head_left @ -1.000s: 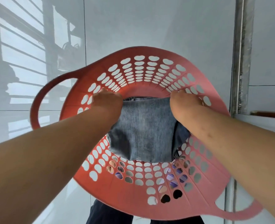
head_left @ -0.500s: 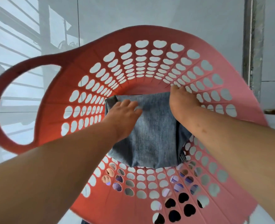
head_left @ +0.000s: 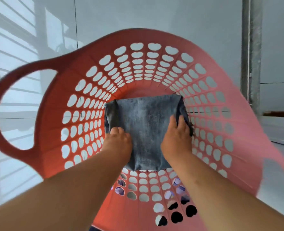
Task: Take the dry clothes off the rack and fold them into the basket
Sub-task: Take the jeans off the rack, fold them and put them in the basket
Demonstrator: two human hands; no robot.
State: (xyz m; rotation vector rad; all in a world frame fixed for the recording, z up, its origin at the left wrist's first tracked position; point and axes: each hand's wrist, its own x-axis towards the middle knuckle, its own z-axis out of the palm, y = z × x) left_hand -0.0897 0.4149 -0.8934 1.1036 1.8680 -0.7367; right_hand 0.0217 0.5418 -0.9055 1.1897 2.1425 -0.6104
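Both hands have slid from the denim's point(head_left: 144, 129) far corners to its near half. It lies folded on the bottom of the basket point(head_left: 138, 39), centre frame. Right hand point(head_left: 177, 139) rests flat, fingers spread, on the right fold. Left hand point(head_left: 118, 140) bends its fingers onto the left edge; pinching or just pressing, I cannot tell. Lifting off fast could let the thick right-side layers spring open.

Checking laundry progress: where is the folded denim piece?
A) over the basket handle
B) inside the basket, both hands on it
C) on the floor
B: the denim piece lies inside the red basket, with the left hand and right hand resting on it.
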